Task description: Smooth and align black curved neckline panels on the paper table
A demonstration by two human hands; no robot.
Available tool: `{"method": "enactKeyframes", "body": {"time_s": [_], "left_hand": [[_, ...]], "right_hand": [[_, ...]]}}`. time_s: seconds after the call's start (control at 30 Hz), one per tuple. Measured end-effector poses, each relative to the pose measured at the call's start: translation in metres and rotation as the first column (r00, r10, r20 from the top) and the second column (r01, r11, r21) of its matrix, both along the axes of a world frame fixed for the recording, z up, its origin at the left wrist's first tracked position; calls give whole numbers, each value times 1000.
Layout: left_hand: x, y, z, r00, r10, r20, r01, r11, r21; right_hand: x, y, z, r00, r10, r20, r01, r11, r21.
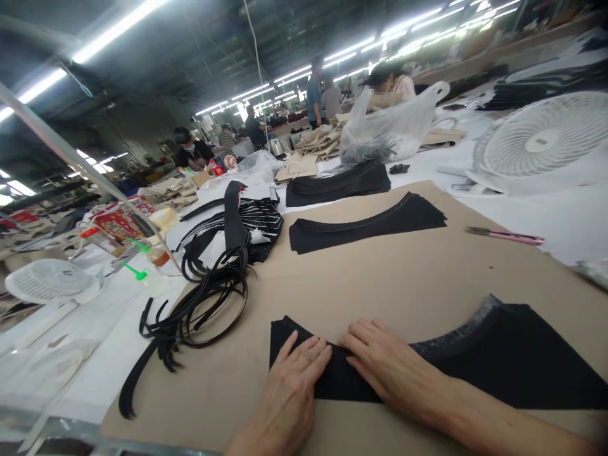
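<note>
Black cloth lies flat near the front of a big brown sheet, which sits on a white desk. Farther back on the sheet is a black pile with the same kind of curved edge. That edge looks neat, so the pile may be done.

The hands are on the left part of the cloth. The left hand is spread flat, with straight fingers. The right hand is just beside it, with bent fingers at the curved edge. The work looks about partway along. On the right, a grey strip runs along the curve and looks rough, so I think that bit is left to do.

The cloth's right end runs to the side of the view and may be cut off. The hands hide some of the edge. I cannot tell if the right fingers pinch it.
</note>
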State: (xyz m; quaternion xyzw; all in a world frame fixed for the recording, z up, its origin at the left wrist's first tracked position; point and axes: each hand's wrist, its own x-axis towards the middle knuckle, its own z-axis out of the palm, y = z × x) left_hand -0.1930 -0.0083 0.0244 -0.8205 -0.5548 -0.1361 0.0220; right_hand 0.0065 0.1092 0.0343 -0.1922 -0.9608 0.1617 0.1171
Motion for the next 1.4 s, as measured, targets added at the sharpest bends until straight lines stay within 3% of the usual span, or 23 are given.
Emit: {"method": "enactKeyframes", "body": {"time_s": [0.1, 0.2, 0.43, 0.67, 0.9, 1.03, 1.1, 1.17, 1.27, 1.4], "left_hand": [[8, 8, 16, 969, 172, 175, -154, 982, -110], [24, 22, 30, 911, 338, 237, -304, 938, -169], [53, 51, 41, 898, 330, 291, -199, 895, -400], [50, 58, 42, 890, 352, 289, -196, 869, -455], [54, 49, 37, 908, 297, 296, -163, 901, -402], [59, 19, 9, 978, 154, 140, -142, 986, -92], [56, 5, -5, 995, 76, 67, -81, 994, 76], [52, -3, -12, 999, 36, 27, -39, 988, 150], [46, -4, -5, 998, 31, 58, -35, 997, 69], [55, 11, 17, 939, 245, 241, -235, 969, -72]], "right_hand": [[7, 9, 16, 999, -8, 51, 13, 994, -104], [12, 15, 29, 992, -16, 128, 34, 990, -140], [11, 25, 36, 984, -16, 177, 53, 977, -207], [21, 28, 25, 994, -13, 109, 42, 961, -272], [31, 23, 18, 999, 26, 24, -18, 957, -289], [38, 18, 12, 997, 63, -39, -69, 980, -189], [40, 17, 9, 995, 82, -48, -88, 986, -144], [41, 17, 8, 995, 93, -42, -98, 987, -128], [43, 22, 12, 993, 109, -35, -113, 979, -167], [48, 28, 20, 993, 117, -4, -114, 965, -234]]}}
